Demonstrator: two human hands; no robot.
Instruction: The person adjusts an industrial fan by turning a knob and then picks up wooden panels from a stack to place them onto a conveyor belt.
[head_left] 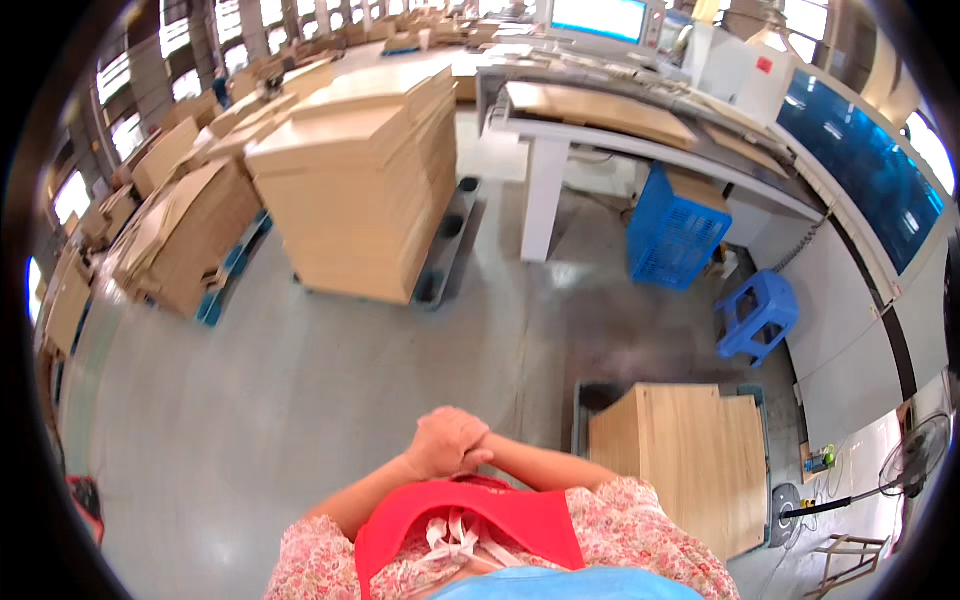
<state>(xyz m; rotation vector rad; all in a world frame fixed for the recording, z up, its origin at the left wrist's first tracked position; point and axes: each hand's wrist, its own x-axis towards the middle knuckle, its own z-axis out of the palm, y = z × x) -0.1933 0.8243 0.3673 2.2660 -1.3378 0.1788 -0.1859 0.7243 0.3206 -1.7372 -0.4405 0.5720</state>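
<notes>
Head view: both hands [447, 443] hold each other near the red apron [395, 515]; wood boards [690, 465] lie at right.

Bright daylight reaches me through windows [185, 84] behind and to the left of the tall board stack [335, 200], their panes bleached white. Right of that stack, pale reflections streak a dark blue glossy panel [860, 165], and shadow pools beneath the worktable [540, 200]. In front of the stack, the grey floor [330, 400] catches soft sheen. My clasped hands [448, 442], nearer me than the stack, look evenly lit, slightly soft; far behind it, detail blurs. Fisheye distortion bends edges toward a black rim.
</notes>
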